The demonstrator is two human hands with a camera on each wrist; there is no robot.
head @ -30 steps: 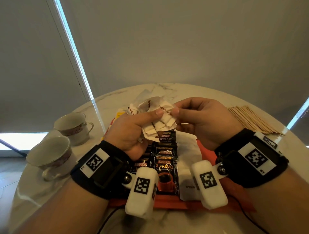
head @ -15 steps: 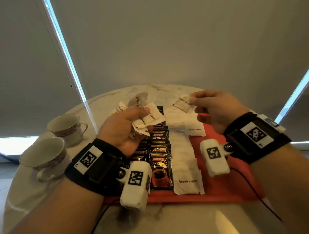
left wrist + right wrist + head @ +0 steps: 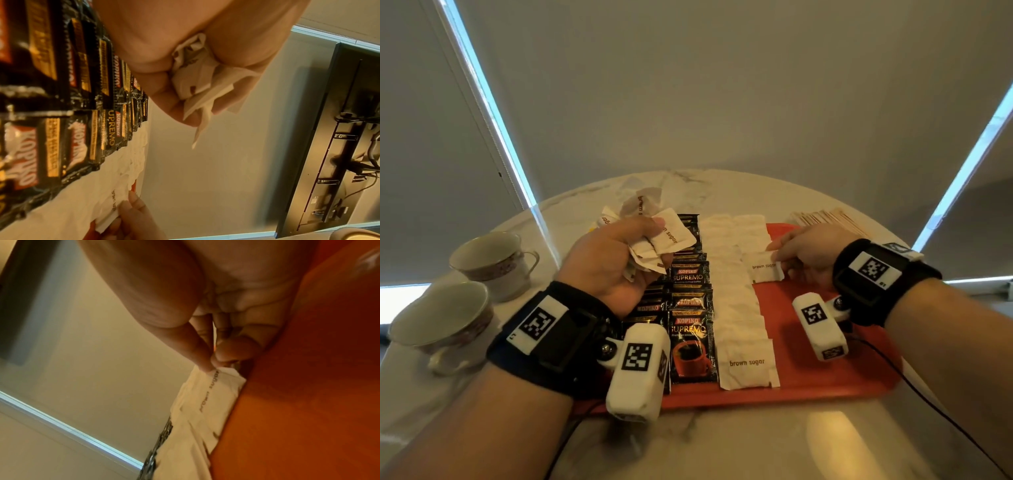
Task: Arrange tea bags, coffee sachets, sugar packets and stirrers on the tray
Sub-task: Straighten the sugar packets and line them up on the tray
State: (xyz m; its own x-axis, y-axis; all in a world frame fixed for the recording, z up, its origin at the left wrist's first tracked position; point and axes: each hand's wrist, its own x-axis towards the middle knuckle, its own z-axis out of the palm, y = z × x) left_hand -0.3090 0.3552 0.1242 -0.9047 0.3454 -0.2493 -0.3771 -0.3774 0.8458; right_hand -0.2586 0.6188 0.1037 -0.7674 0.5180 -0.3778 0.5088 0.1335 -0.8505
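Note:
An orange-red tray (image 3: pixel 825 377) lies on the marble table. On it run overlapping rows of black coffee sachets (image 3: pixel 690 342) and white brown-sugar packets (image 3: pixel 746 363). My left hand (image 3: pixel 613 260) hovers over the sachets and grips a crumpled bunch of sugar packets (image 3: pixel 664 240), also seen in the left wrist view as the bunch (image 3: pixel 201 84). My right hand (image 3: pixel 808 253) pinches one sugar packet (image 3: pixel 765 270) by its right edge, low on a second packet row; the wrist view shows thumb and finger on that packet (image 3: pixel 218 386). Wooden stirrers (image 3: pixel 825 217) lie behind the tray.
Two teacups (image 3: pixel 489 260) (image 3: pixel 441 322) stand at the table's left edge. More loose packets (image 3: pixel 607 219) lie behind my left hand. The tray's right half (image 3: pixel 859 359) is bare orange. A black cable (image 3: pixel 928 397) trails from my right wrist.
My right hand took one packet from the bunch, carried it right and down, and now holds it on the second sugar row. The left hand stayed over the sachets.

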